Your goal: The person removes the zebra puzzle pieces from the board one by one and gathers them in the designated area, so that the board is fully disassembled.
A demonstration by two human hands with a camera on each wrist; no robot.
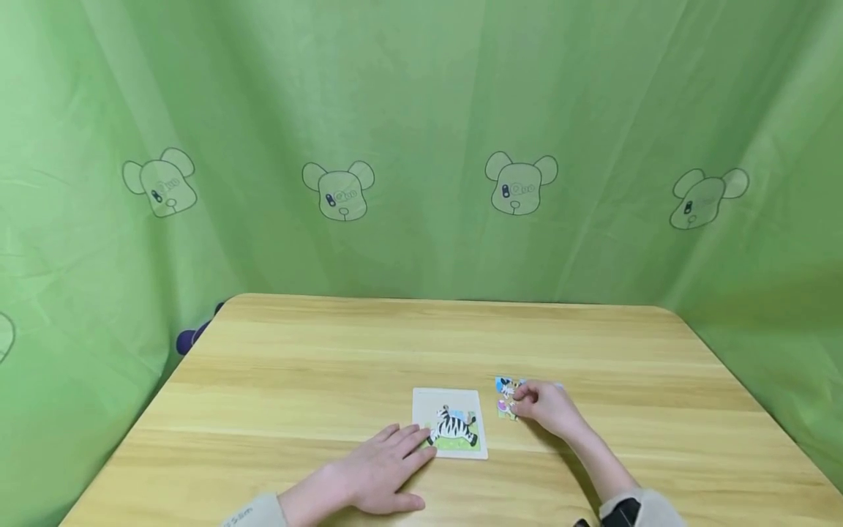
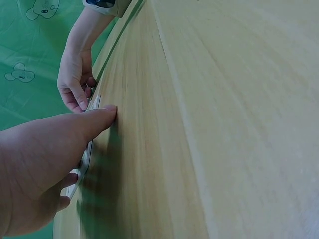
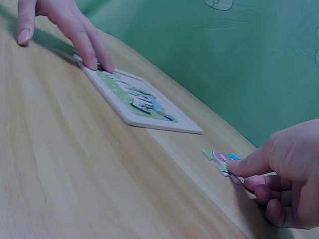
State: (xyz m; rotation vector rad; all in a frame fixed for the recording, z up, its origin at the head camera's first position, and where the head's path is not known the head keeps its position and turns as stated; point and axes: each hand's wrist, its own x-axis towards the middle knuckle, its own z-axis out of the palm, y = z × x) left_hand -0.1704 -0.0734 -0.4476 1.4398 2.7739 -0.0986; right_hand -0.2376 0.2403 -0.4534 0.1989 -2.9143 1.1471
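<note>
A white puzzle board [image 1: 449, 399] lies flat on the table, with zebra puzzle pieces [image 1: 453, 427] filling its lower part. My left hand [image 1: 385, 472] is spread out, its fingertips resting on the board's lower left edge; the thumb lies on the tabletop in the left wrist view. To the right of the board are loose puzzle pieces [image 1: 504, 386] with blue, green and pink print. My right hand [image 1: 548, 406] is over them, pinching one puzzle piece [image 3: 223, 170] between thumb and fingers. That hand hides part of the loose group.
The wooden table [image 1: 296, 351] has pale grain and rounded far corners. Green curtains [image 1: 421, 88] with bear-head outlines hang behind it and on both sides. A dark purple object [image 1: 186, 341] shows beyond the left edge.
</note>
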